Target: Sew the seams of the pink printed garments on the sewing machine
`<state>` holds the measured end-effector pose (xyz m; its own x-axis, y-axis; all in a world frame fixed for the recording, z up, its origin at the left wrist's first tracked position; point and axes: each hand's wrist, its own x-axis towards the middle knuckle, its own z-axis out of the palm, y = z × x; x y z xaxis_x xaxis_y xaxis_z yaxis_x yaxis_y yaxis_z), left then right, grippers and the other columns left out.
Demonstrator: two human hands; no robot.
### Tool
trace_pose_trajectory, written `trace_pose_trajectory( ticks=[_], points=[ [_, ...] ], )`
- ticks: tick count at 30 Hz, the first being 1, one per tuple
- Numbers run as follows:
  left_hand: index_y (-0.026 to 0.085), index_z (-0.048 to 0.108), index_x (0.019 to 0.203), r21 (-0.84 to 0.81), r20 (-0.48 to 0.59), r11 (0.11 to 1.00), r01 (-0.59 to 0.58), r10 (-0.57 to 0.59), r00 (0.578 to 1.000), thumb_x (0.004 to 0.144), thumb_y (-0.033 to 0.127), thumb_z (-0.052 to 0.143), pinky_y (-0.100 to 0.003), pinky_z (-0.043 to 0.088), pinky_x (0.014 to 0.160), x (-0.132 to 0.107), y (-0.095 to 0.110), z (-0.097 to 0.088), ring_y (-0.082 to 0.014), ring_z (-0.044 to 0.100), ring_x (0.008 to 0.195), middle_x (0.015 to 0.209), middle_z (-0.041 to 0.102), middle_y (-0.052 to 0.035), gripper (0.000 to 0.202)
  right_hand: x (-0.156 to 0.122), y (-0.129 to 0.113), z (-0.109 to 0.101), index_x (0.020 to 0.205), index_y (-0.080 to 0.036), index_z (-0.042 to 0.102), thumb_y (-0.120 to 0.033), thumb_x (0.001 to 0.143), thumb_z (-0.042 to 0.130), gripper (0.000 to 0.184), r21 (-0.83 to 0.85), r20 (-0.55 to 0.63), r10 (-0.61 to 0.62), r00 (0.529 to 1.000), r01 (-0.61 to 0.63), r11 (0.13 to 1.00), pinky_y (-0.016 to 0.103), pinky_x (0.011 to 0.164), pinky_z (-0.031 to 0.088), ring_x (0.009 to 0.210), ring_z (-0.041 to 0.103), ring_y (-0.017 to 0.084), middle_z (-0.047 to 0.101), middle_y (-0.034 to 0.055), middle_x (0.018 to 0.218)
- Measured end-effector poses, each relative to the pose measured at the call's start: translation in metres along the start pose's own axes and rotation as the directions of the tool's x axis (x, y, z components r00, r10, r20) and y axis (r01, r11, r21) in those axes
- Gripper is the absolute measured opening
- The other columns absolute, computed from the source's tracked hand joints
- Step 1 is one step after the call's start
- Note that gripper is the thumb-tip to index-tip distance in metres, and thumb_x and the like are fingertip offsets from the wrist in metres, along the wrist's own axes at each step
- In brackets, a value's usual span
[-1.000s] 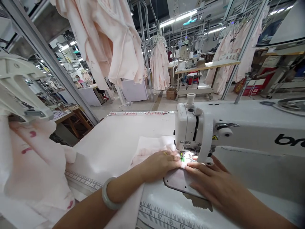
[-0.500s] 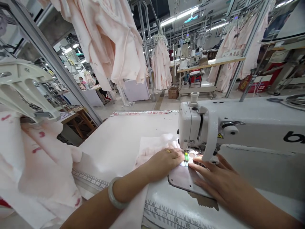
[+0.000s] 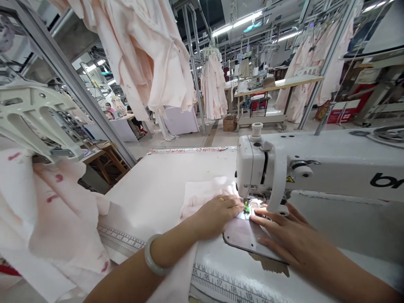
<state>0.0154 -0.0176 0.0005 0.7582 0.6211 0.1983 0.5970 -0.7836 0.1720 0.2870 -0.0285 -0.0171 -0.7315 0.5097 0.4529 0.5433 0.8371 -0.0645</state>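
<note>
A white sewing machine point(image 3: 315, 164) stands on the white table point(image 3: 164, 181). A pale pink piece of fabric point(image 3: 202, 192) lies under its needle. My left hand point(image 3: 217, 214), with a ring and a pale bangle on the wrist, lies flat on the fabric just left of the needle, fingers together and stretched out. My right hand point(image 3: 284, 240) rests flat on the metal needle plate point(image 3: 243, 237), its fingertips touching the fabric edge by the presser foot, where a small green mark point(image 3: 246, 207) shows.
A heap of pink printed fabric point(image 3: 53, 219) hangs at my left under a white plastic bracket point(image 3: 38, 118). Printed ruler strips point(image 3: 221, 284) run along the table's near edge. Pink garments point(image 3: 148, 54) hang from overhead rails; other work tables and a person sit farther back.
Both hands stay flat by the needle; the view has shifted slightly, and the fabric looks to have crept a little further under the foot.
</note>
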Motion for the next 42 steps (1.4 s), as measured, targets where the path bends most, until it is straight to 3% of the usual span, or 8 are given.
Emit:
trace_pose_trajectory(
  ticks=[6, 10, 18, 21, 25, 30, 36, 42],
  points=[
    [0.019, 0.062, 0.132, -0.023, -0.022, 1.0, -0.01, 0.009, 1.0, 0.096, 0.005, 0.047, -0.039, 0.043, 0.119, 0.004, -0.011, -0.003, -0.0192, 0.056, 0.135, 0.139, 0.066, -0.0075, 0.041, 0.002, 0.0, 0.003, 0.132, -0.031, 0.062, -0.045, 0.107, 0.049, 0.031, -0.007, -0.022, -0.012, 1.0, 0.012, 1.0, 0.051, 0.114, 0.03, 0.11, 0.069, 0.025, 0.074, 0.0018, 0.12],
    [0.019, 0.067, 0.126, 0.031, 0.028, 0.991, 0.127, -0.128, 0.991, 0.092, 0.004, 0.048, -0.035, 0.042, 0.12, 0.017, -0.053, -0.012, -0.0164, 0.057, 0.136, 0.137, 0.068, -0.0055, 0.043, 0.003, -0.002, 0.003, 0.132, -0.031, 0.061, -0.044, 0.107, 0.049, 0.03, 0.003, 0.001, 0.02, 1.0, -0.02, 1.0, 0.052, 0.113, 0.032, 0.109, 0.069, 0.025, 0.074, 0.0019, 0.122],
    [0.012, 0.058, 0.138, 0.116, 0.017, 0.844, 0.523, -0.528, 0.849, 0.096, 0.029, 0.06, -0.062, 0.028, 0.123, 0.029, -0.132, -0.052, -0.0369, 0.043, 0.147, 0.151, 0.054, -0.0197, 0.045, 0.006, -0.005, -0.004, 0.141, -0.032, 0.058, -0.039, 0.107, 0.046, 0.036, 0.063, -0.077, 0.002, 0.997, 0.003, 0.998, 0.044, 0.108, 0.044, 0.103, 0.073, 0.023, 0.075, 0.0011, 0.123],
    [0.013, 0.058, 0.137, 0.095, 0.054, 0.808, 0.582, -0.588, 0.807, 0.094, 0.029, 0.061, -0.062, 0.029, 0.121, 0.026, -0.11, -0.062, -0.0378, 0.042, 0.147, 0.147, 0.057, -0.0189, 0.045, 0.007, -0.011, -0.008, 0.142, -0.03, 0.056, -0.039, 0.107, 0.047, 0.037, 0.094, -0.082, -0.017, 0.996, 0.025, 0.995, 0.044, 0.11, 0.044, 0.105, 0.073, 0.023, 0.074, 0.0025, 0.124],
    [0.021, 0.063, 0.132, -0.044, 0.151, 0.859, 0.511, -0.5, 0.853, 0.1, 0.037, 0.053, -0.035, 0.051, 0.102, 0.015, -0.044, -0.061, -0.0239, 0.062, 0.123, 0.133, 0.067, -0.0089, 0.037, 0.01, -0.018, -0.012, 0.123, -0.027, 0.062, -0.036, 0.108, 0.047, 0.024, 0.141, -0.115, -0.03, 0.993, 0.047, 0.989, 0.041, 0.105, 0.045, 0.1, 0.073, 0.021, 0.076, 0.0018, 0.111],
    [0.018, 0.061, 0.079, -0.254, 0.28, 0.85, 0.461, -0.392, 0.876, 0.09, 0.042, 0.064, -0.029, 0.046, 0.074, 0.006, 0.024, -0.044, -0.0203, 0.061, 0.086, 0.083, 0.063, -0.0019, 0.026, 0.01, -0.02, -0.016, 0.103, -0.024, 0.058, -0.035, 0.108, 0.049, 0.015, 0.187, -0.15, -0.034, 0.988, 0.063, 0.98, 0.04, 0.098, 0.046, 0.082, 0.07, 0.019, 0.071, 0.0006, 0.094],
    [0.019, 0.048, 0.072, -0.447, 0.343, 0.642, 0.622, -0.519, 0.783, 0.086, 0.041, 0.065, -0.025, 0.032, 0.059, 0.009, 0.041, -0.037, -0.0141, 0.051, 0.072, 0.074, 0.051, 0.0042, 0.031, 0.005, -0.028, -0.02, 0.127, -0.028, 0.057, -0.035, 0.107, 0.052, 0.022, 0.346, 0.1, -0.143, 0.985, 0.1, 0.933, 0.035, 0.086, 0.052, 0.097, 0.065, 0.02, 0.068, 0.0047, 0.109],
    [0.02, 0.058, 0.085, -0.504, 0.304, 0.635, 0.586, -0.504, 0.808, 0.085, 0.044, 0.07, -0.027, 0.04, 0.07, 0.013, 0.036, -0.034, -0.0183, 0.06, 0.085, 0.084, 0.061, 0.003, 0.027, 0.004, -0.04, -0.024, 0.124, -0.027, 0.063, -0.033, 0.108, 0.047, 0.024, 0.424, 0.287, -0.195, 0.938, 0.059, 0.904, 0.035, 0.079, 0.051, 0.091, 0.063, 0.02, 0.066, 0.005, 0.104]
  ],
)
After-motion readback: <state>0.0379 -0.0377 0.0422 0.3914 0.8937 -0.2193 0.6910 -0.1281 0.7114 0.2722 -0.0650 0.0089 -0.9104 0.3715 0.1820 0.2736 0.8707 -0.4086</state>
